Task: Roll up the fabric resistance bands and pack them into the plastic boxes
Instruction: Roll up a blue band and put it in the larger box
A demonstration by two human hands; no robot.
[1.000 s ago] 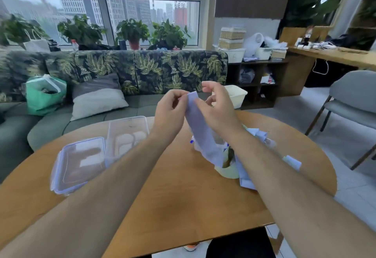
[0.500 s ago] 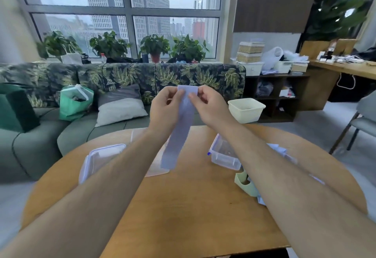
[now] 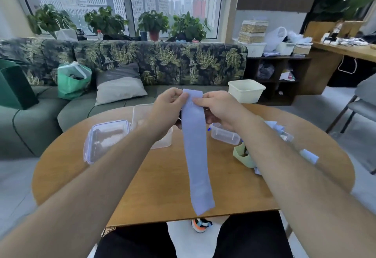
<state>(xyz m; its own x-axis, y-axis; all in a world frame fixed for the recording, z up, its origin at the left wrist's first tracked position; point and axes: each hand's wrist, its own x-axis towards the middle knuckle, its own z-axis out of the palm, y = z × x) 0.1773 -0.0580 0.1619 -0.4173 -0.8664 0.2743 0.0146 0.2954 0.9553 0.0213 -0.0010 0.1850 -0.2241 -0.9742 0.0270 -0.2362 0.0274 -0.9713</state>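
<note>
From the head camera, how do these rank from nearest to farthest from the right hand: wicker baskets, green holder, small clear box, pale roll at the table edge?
From the right hand, pinching the blue band:
1. small clear box, under the wrist.
2. green holder, nearer the person.
3. pale roll, table's right edge.
4. wicker baskets, on the far shelf.

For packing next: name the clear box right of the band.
The small open box beneath the right hand; the far-left box and the middle box lie left of the band.
</note>
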